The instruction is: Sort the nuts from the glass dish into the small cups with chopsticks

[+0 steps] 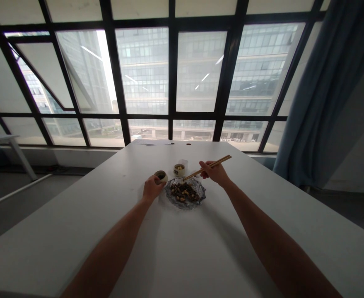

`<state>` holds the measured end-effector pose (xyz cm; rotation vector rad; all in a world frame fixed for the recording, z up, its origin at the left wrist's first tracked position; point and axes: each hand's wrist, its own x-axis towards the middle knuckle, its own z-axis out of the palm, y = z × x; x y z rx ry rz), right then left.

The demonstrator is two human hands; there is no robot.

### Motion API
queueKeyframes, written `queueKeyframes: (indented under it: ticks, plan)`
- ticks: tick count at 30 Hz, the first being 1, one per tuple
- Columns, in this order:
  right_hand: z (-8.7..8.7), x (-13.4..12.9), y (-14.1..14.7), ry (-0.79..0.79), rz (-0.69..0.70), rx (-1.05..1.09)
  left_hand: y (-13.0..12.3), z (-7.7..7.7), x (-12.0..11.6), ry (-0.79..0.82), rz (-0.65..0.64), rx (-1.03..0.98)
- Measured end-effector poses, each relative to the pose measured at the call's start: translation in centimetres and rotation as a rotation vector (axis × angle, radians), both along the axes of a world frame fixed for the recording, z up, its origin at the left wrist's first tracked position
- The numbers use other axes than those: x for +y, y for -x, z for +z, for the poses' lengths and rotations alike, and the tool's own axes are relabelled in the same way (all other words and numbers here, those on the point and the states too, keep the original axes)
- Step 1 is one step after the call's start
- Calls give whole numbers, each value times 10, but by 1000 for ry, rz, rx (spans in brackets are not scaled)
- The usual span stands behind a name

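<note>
1. The left hand [152,188] is reaching from the near edge of the surface [169,248], its fingers curling around the small cup [161,174], thumb side toward the glass bowl [201,193]. Whether the cup is resting or lifted, I can't tell.
2. The right hand [212,171] is closing round a pair of chopsticks [222,160], wrist bending inward, forearm slanting from the near right corner. The sticks are sloping down leftward, tips hovering at or just above the bowl's far part; contact is unclear.
3. The bowl is sitting midway between the left and right edges, holding dark, mixed pieces [184,192].
4. A second cup [179,170] is standing just beyond it, toward the far edge, where papers [152,142] are lying near the left corner.
</note>
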<state>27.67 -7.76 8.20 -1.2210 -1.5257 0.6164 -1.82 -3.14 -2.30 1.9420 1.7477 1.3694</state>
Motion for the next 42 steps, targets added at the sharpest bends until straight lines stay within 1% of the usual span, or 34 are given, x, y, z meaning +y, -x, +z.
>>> queueKeyframes:
  ticks: [2, 3, 5, 8, 11, 14, 16, 18, 21, 24, 26, 28, 30, 32, 33, 35, 36, 37, 38, 41, 42]
  plan:
    - [0, 2, -4, 26, -28, 76, 0, 2, -1, 33, 10, -25]
    - [0, 2, -5, 14, -45, 97, 0, 2, -2, 35, 5, -25]
    - [1, -1, -7, -71, -91, 89, 0, 4, -3, 1, -20, -11]
    - [5, -7, -8, -255, -150, -63, -2, 4, -4, -79, -51, 8]
    - [9, -12, -7, -323, -214, -233, -2, 4, -4, -43, -35, 7]
    - [10, -12, -8, -341, -311, -341, -3, 5, -4, 13, -8, 2]
    - [8, -9, -10, -359, -347, -385, -2, 5, -4, 22, -6, -2]
    - [4, -6, -13, -361, -354, -401, -2, 5, -5, 29, -8, -4]
    - [-1, -2, -17, -301, -323, -423, -1, 5, -5, 38, -10, -4]
    - [0, -1, -19, -258, -319, -412, -1, 2, -3, 44, -23, -13]
    - [3, -2, -18, -260, -323, -340, -1, -1, -1, 34, -57, -15]
    - [4, -3, -15, -227, -247, -245, -3, -3, 1, 2, -102, -7]
    - [3, -4, -9, -143, -95, -179, -4, -4, 2, -39, -128, 3]
    - [-3, -2, -1, -66, 34, -173, -5, -1, 1, -92, -99, 7]
    - [-6, -1, 3, -52, 61, -186, -5, 1, -1, -128, -69, 7]
    - [-14, 1, 11, -67, 56, -218, -5, 6, -5, -196, -7, 1]
    - [-17, 1, 15, -80, 48, -230, -6, 9, -8, -204, -4, -7]
    - [-20, 1, 18, -87, 47, -236, -6, 11, -10, -184, -33, -21]
    - [-22, 0, 22, -84, 62, -242, -7, 13, -12, -143, -89, -38]
    - [-23, -5, 31, -36, 159, -261, -11, 13, -16, 8, -295, -74]
    - [-22, -7, 33, -13, 196, -264, -13, 13, -17, 45, -344, -76]
